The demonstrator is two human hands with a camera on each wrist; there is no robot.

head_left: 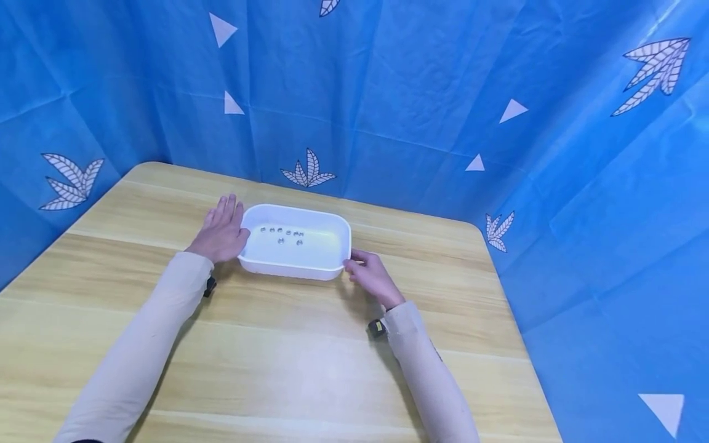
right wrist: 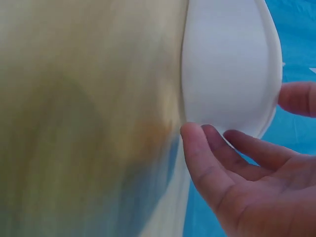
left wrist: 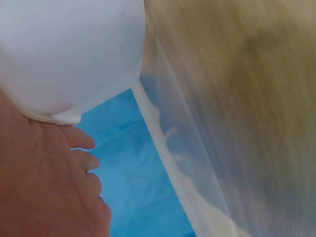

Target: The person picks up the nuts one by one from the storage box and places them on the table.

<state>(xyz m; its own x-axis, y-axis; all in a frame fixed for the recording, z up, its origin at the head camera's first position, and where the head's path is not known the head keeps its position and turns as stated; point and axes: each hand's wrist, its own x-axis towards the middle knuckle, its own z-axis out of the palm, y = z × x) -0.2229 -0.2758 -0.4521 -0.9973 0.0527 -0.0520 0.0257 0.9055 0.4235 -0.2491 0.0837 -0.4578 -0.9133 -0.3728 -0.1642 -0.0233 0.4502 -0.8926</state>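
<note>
A white rectangular plastic basin [head_left: 293, 272] sits toward the far side of the wooden table. Several small, clear, shiny pieces [head_left: 280, 240] lie on its floor, too small to identify surely. My left hand [head_left: 220, 234] rests against the basin's left end with its fingers straight and pointing away; in the left wrist view, that hand [left wrist: 54, 182] lies along the rim. At the near right corner my right hand [head_left: 372, 275] holds the basin. The right wrist view has its thumb [right wrist: 298, 98] at the rim and its fingers [right wrist: 207, 168] curved against the lower wall.
The wood-grain table [head_left: 288, 351] has rounded far corners. A blue curtain [head_left: 421, 80] with white leaves and triangles hangs behind it and along the right. A small black device [head_left: 377, 328] is at the right wrist.
</note>
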